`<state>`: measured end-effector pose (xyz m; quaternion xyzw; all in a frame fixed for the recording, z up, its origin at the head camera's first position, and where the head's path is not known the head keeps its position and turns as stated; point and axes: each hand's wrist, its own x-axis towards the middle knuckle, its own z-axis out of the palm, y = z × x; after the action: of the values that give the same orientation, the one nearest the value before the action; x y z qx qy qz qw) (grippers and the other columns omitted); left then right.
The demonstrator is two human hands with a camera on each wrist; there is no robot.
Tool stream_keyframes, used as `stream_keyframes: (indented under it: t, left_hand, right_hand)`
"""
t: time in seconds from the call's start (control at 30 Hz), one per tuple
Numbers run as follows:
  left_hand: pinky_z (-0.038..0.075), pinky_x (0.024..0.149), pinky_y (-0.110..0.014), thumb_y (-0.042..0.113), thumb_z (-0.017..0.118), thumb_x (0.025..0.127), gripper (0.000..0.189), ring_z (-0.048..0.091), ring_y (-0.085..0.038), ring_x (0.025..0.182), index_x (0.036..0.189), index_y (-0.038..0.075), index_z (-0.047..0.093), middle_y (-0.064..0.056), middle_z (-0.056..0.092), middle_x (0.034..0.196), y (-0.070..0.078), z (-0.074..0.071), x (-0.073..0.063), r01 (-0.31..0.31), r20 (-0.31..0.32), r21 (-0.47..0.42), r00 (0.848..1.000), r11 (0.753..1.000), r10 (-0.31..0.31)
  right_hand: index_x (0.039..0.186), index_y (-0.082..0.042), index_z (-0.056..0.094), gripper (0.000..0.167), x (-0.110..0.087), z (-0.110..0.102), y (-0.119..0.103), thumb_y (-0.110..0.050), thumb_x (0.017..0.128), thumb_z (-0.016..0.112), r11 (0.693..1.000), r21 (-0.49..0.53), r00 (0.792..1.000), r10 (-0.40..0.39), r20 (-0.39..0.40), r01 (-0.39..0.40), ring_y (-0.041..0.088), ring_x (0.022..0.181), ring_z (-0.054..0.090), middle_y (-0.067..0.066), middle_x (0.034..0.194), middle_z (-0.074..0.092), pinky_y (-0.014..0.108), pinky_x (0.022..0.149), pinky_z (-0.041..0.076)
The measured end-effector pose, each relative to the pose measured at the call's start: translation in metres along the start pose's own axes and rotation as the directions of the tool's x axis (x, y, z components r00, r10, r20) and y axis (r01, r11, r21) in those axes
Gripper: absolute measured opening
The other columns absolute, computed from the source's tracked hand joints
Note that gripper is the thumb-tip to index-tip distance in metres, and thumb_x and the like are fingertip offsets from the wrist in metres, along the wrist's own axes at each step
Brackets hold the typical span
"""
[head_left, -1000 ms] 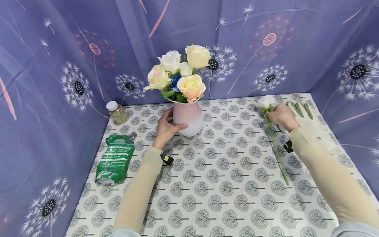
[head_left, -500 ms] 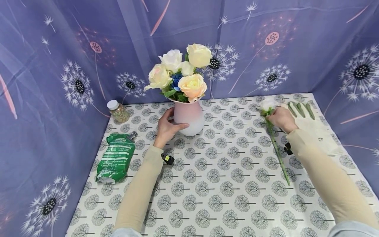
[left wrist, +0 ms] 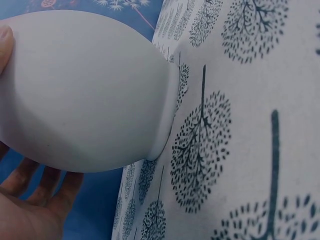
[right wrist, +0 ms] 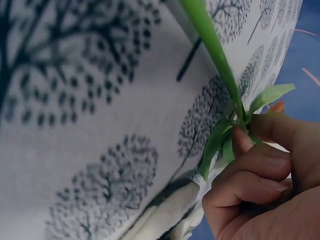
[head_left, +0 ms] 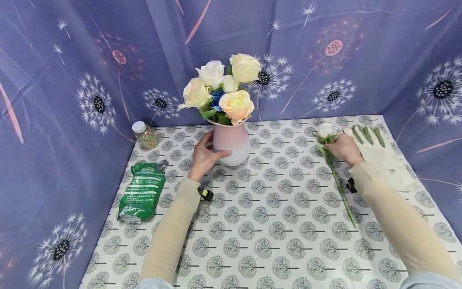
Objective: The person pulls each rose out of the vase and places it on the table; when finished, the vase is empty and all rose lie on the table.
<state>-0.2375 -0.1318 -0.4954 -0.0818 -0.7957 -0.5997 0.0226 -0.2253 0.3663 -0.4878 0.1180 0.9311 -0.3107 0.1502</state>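
A pink-to-white vase (head_left: 232, 146) stands upright at the back middle of the table, holding a bunch of cream, white and peach roses (head_left: 236, 106) with a blue flower among them. My left hand (head_left: 205, 158) grips its left side, thumb across the front and fingers round the back. In the left wrist view the vase's pale body (left wrist: 85, 90) fills much of the picture, its foot at the cloth. To the right, my right hand (head_left: 344, 149) pinches a single white rose (head_left: 326, 130) just below the bloom. Its long green stem (right wrist: 217, 55) slants toward me, with leaves beside the fingertips.
A green bag (head_left: 142, 192) with a metal clip lies at the left, and a white-capped jar (head_left: 148, 138) stands behind it. Pale gloves with green fingertips (head_left: 388, 166) lie right of my right hand. A purple curtain (head_left: 223, 28) closes off the back.
My right hand and the white rose have shifted slightly toward me. The left hand keeps its hold on the vase, and the head view has moved a little.
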Motion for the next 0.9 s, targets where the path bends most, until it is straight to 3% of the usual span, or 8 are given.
stream_keyframes:
  t: [0.2, 0.43, 0.6, 0.77, 0.9]
  left_hand:
    - [0.058, 0.116, -0.052, 0.027, 0.102, 0.073, 0.097, 0.068, -0.039, 0.13, 0.156, 0.014, 0.056, -0.018, 0.066, 0.147, 0.0, 0.0, 0.0, 0.012, 0.002, -0.006, 1.0, 1.0, -0.012]
    - [0.059, 0.115, -0.053, 0.027, 0.103, 0.072, 0.097, 0.069, -0.04, 0.13, 0.156, 0.013, 0.056, -0.019, 0.066, 0.147, -0.001, 0.001, 0.001, 0.005, -0.002, -0.007, 1.0, 1.0, -0.005]
    - [0.058, 0.116, -0.052, 0.027, 0.102, 0.073, 0.097, 0.068, -0.04, 0.132, 0.156, 0.013, 0.056, -0.019, 0.066, 0.15, -0.001, 0.002, 0.001, 0.005, 0.013, -0.002, 1.0, 1.0, -0.005]
    - [0.058, 0.116, -0.052, 0.026, 0.102, 0.073, 0.096, 0.068, -0.04, 0.132, 0.156, 0.012, 0.056, -0.019, 0.066, 0.15, -0.001, 0.001, 0.001, -0.005, 0.008, -0.003, 1.0, 1.0, 0.005]
    - [0.058, 0.116, -0.053, 0.025, 0.102, 0.073, 0.096, 0.068, -0.04, 0.132, 0.157, 0.012, 0.056, -0.019, 0.065, 0.15, -0.001, 0.0, 0.001, -0.004, 0.003, 0.0, 1.0, 1.0, 0.004]
  right_hand:
    - [0.1, 0.004, 0.068, 0.04, -0.005, 0.006, 0.001, -0.035, 0.103, 0.07, 1.0, 0.006, 0.997, 0.0, -0.071, 0.0, 0.02, 0.071, 0.053, 0.007, 0.081, 0.062, 0.034, 0.06, 0.049]
    - [0.112, 0.008, 0.071, 0.049, -0.01, 0.004, 0.0, -0.04, 0.103, 0.07, 1.0, 0.023, 0.998, 0.003, -0.06, -0.002, 0.017, 0.069, 0.052, 0.004, 0.08, 0.063, 0.033, 0.059, 0.048]
    - [0.125, 0.011, 0.068, 0.053, -0.021, 0.002, -0.008, -0.038, 0.104, 0.069, 0.999, 0.032, 0.995, 0.002, -0.098, 0.001, 0.018, 0.074, 0.058, 0.027, 0.108, 0.073, 0.032, 0.057, 0.051]
    - [0.132, 0.012, 0.066, 0.056, -0.031, -0.002, -0.029, -0.037, 0.105, 0.068, 0.999, 0.034, 0.981, -0.025, -0.191, 0.032, 0.016, 0.063, 0.057, 0.041, 0.131, 0.067, 0.032, 0.05, 0.05]
    - [0.135, 0.008, 0.067, 0.058, -0.038, -0.006, -0.048, -0.042, 0.105, 0.069, 0.998, 0.024, 0.971, -0.052, -0.235, 0.06, 0.013, 0.054, 0.049, 0.028, 0.105, 0.075, 0.031, 0.046, 0.042]
